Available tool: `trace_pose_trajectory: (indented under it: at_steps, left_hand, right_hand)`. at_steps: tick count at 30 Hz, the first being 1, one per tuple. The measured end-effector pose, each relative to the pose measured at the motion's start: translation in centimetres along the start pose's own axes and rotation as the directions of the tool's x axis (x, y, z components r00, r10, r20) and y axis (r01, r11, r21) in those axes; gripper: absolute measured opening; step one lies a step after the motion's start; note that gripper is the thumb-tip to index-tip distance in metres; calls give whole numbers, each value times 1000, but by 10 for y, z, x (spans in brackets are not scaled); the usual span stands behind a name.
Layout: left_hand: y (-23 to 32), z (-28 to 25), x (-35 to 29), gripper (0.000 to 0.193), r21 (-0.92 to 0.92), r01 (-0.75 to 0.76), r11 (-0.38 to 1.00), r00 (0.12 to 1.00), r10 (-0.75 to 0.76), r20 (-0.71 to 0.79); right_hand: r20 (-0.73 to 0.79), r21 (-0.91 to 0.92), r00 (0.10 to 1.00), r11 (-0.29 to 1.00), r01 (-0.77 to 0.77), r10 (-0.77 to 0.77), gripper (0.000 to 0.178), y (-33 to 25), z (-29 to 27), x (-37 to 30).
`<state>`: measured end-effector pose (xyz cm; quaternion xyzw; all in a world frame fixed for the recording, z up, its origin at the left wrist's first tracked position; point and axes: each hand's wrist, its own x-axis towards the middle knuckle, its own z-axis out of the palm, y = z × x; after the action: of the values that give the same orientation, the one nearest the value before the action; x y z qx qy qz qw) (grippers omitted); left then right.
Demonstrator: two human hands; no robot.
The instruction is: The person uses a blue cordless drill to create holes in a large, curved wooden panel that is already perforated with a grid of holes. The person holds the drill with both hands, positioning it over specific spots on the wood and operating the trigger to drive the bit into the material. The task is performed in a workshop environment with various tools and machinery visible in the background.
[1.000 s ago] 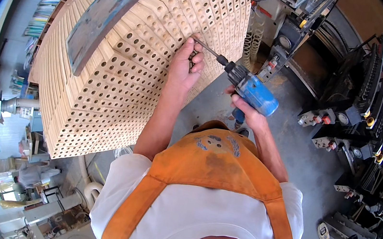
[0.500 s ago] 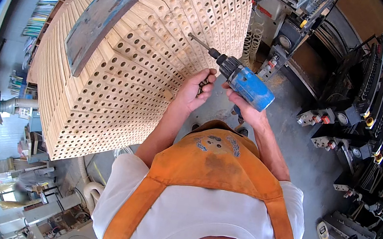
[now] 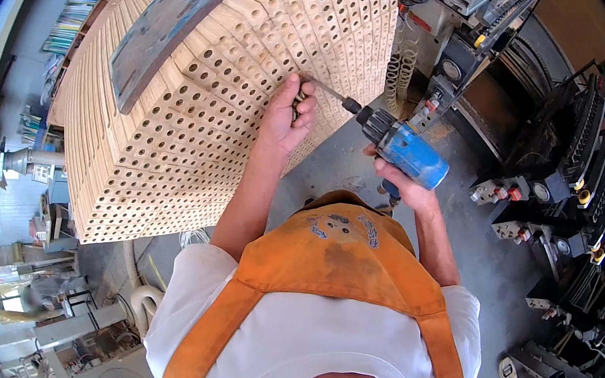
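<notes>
My right hand is wrapped round the grip of a blue cordless drill. The long thin bit points up and left, its tip by the fingertips of my left hand. Those fingers are curled round several small brass-coloured metal inserts; thumb and forefinger come together at the bit's tip, and what lies between them is too small to make out. Just beyond stands a big stack of pale wooden pieces, drilled with rows of holes. Many holes have dark metal-lined rims; others, nearer the top middle, look like bare wood.
A curved, worn blue-grey board lies on the stack. Black machinery with gauges lines the right side, and coiled air hoses hang beyond the drill. Grey floor shows between. An orange apron covers my front.
My left hand has moved up and left toward the wooden stack, fingertips now at the bit's tip. The drill has shifted right and slightly down.
</notes>
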<state>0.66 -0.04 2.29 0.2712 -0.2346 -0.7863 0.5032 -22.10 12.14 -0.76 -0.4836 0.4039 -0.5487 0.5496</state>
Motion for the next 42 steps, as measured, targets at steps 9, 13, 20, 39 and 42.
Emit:
trace_pose_trajectory:
  at_steps: [9,13,20,39,42]
  left_hand:
    - [-12,18,9,27,328,109,938,994,-102,-38]
    - [-17,28,24,27,227,53,972,996,-35,-85]
    - [-7,26,36,30,144,-2,990,1000,5,-17]
    - [-80,-38,-35,22,-72,548,834,836,-548,15]
    - [-77,-40,-34,24,-36,492,870,871,-492,21]
  right_hand:
    - [-18,-1,999,999,-46,46,26,2,-32,-11]
    - [-97,-76,995,997,-2,-6,23,1,-9,-5]
    - [-126,134,989,989,-63,80,22,0,17,36]
    - [-124,-33,991,998,-59,54,24,-7,16,40]
    - [-118,46,990,997,-65,70,25,-7,15,41]
